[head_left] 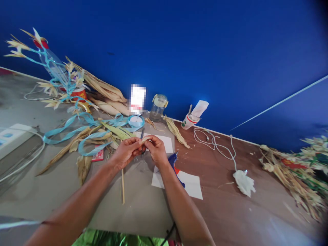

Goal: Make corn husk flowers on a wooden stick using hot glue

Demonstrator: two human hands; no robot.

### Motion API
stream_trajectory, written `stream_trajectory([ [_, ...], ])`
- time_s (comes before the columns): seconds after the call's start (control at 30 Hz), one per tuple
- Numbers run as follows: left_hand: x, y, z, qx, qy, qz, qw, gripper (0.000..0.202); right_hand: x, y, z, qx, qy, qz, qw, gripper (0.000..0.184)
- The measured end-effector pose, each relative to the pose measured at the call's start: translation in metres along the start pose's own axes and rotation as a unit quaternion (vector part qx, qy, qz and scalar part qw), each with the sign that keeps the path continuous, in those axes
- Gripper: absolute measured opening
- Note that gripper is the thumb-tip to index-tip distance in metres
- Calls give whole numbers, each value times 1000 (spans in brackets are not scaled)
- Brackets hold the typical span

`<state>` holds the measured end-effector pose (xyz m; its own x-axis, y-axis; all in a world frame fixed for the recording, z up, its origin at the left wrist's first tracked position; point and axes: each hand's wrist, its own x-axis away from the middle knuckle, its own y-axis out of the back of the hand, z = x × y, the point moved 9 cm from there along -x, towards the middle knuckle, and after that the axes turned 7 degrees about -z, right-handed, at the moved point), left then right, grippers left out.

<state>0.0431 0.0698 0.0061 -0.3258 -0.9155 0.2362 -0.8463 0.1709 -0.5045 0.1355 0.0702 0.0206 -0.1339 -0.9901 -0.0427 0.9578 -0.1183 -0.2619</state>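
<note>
- A small, pale, thin piece of dried husk (146, 138) sits between the fingertips of both hands, above the middle of the grey tabletop (146, 212).
- The left hand (131, 147) has its fingers curled in, thumb and fingertips apparently closed on the piece; the right hand (155, 149) pinches it from the other side, thumb against forefinger.
- A dark, narrow tool (142, 132), perhaps a blade or scissors, shows upright just behind the fingertips; whether a hand grips it, I cannot tell.
- The piece looks very light, papery and dry, probably slightly springy, more likely to split along its grain or crumple than to slip. A light pinch near its thicker part seems safest; hard squeezing could crack it.
- Just beside the right forearm lies a blue glue gun with an orange-red trigger (180, 181), partly hidden by that arm, over white paper sheets (192, 186); it limits sideways room, and its nozzle is best avoided.
- Left of the hands, loops of light-blue ribbon (59, 138) tangle with brown and greenish dried husks (84, 167), an easy snag for the left sleeve-less forearm.
- Beyond stand a clear jar (156, 113) and a white paper cup (189, 122), well out of the way.
</note>
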Motion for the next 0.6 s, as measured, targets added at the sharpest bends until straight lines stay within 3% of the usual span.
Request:
stream_trajectory([
  [0.23, -1, 8, -7, -54, -68, -65, 994, 20, 2, 0, 10, 47, 36, 0, 998, 6],
  [0.6, 6, 7, -22, -159, -151, -96, 971, 14, 7, 3, 9, 86, 94, -56, 990, 7],
])
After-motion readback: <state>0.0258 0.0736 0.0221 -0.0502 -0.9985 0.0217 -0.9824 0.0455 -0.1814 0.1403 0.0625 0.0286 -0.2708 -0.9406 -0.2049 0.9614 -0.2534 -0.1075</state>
